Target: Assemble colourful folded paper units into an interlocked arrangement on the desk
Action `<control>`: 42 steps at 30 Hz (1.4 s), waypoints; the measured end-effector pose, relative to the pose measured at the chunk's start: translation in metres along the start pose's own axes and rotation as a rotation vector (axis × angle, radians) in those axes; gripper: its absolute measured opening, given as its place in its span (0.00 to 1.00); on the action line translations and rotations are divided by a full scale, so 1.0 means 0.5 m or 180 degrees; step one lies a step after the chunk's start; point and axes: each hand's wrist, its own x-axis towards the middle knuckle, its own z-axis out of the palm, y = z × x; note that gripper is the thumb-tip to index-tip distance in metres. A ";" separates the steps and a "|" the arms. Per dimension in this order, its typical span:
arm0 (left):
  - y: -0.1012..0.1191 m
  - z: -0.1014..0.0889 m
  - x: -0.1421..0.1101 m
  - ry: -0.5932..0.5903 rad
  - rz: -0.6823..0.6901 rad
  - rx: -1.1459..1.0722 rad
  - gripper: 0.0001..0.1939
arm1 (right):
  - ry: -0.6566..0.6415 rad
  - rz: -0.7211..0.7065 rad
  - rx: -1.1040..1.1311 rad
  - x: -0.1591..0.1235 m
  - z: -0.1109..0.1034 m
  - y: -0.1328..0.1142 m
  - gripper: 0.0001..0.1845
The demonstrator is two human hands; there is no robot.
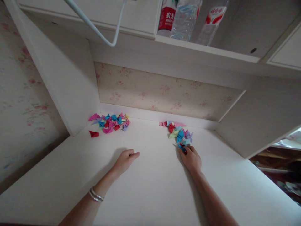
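Paper shapes (pixel 180 136), brightly coloured and folded to points, are gathered in two clusters along the far edge of a white surface (pixel 150 179). The left cluster (pixel 114 122) is set near the far left corner, mostly in pink, blue, red and purple; a single red piece (pixel 94 134) is laid just apart from it, nearer the left edge. The right cluster (pixel 180 133) is placed by the far edge, short of the far right corner. At its near side, a small blue and red item (pixel 182 149) is pinched in the grip of the right hand (pixel 192 159) (whether it is folded paper or something harder cannot be told). The left hand (pixel 125 160) is held near the middle of the surface, fingers curled in and thumb stretched out; nothing is seen in its grip.

Hardly any weight is to be expected of the paper shapes. They are probably springy at the creases, not slippery, and easily crushed or bent at the thin tips. They are best taken lightly by the thicker folded middle, so that neighbouring points are not snagged.
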 end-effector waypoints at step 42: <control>-0.004 -0.004 0.002 -0.0064 0.0088 0.0063 0.23 | -0.0050 -0.1330 0.0663 -0.083 -0.062 -0.065 0.16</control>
